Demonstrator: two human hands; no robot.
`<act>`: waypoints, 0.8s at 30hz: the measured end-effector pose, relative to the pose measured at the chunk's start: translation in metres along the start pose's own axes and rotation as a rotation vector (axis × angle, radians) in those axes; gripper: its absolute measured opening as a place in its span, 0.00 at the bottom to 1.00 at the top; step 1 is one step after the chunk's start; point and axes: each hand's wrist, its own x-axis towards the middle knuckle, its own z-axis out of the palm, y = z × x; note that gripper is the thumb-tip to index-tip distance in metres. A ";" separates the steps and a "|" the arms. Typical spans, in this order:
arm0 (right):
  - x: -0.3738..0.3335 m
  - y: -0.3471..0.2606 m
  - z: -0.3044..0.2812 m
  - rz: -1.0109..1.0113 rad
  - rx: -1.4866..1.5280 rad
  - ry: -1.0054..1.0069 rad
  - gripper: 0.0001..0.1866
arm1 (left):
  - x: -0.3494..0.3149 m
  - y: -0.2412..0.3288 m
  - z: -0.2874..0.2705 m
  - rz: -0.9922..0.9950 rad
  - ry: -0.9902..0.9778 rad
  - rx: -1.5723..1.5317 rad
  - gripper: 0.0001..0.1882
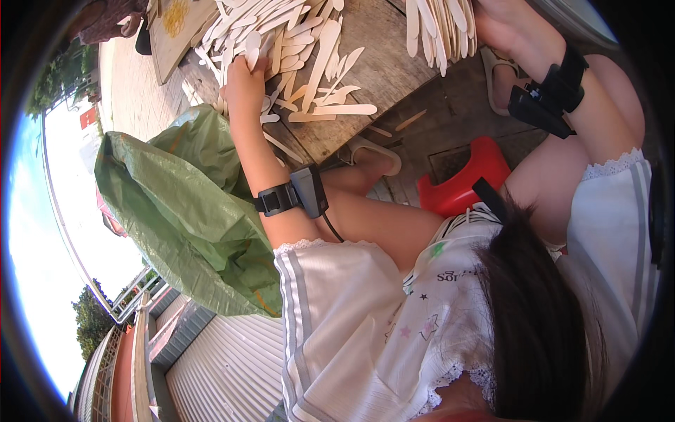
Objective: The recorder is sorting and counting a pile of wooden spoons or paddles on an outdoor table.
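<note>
A loose heap of flat, pale wooden knives [327,53] is spread over the plank table [383,70]. At the heap's near left side, my left hand [246,88] is closed, with the rounded end of a wooden knife [252,46] standing up from its fingertips. My right hand [498,28], by the table's right edge, grips a thick bundle of wooden knives [443,32], their ends pointing toward me. The fingers of that hand are partly hidden behind the bundle and cut off by the frame's top edge.
A green woven plastic sack [190,211] stands open beside my left arm. A red plastic stool [460,179] is below the table, near my legs. Yellow rubber bands [176,17] lie at the far left. A few knives [410,120] have dropped to the ground. Another person's hand [131,25] shows at the upper left.
</note>
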 end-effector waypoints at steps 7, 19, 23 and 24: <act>-0.002 -0.001 0.001 -0.060 -0.029 -0.033 0.10 | -0.008 0.012 -0.014 -0.097 -0.090 -0.179 0.17; -0.002 -0.002 0.002 -0.039 -0.029 -0.048 0.10 | -0.017 0.008 -0.031 -0.082 0.398 -0.274 0.17; -0.003 -0.002 0.004 -0.044 -0.046 -0.012 0.11 | -0.009 0.020 -0.030 -0.212 0.484 -1.028 0.16; -0.004 -0.002 0.004 -0.048 -0.051 -0.009 0.11 | -0.010 0.023 -0.029 -0.212 0.485 -1.027 0.16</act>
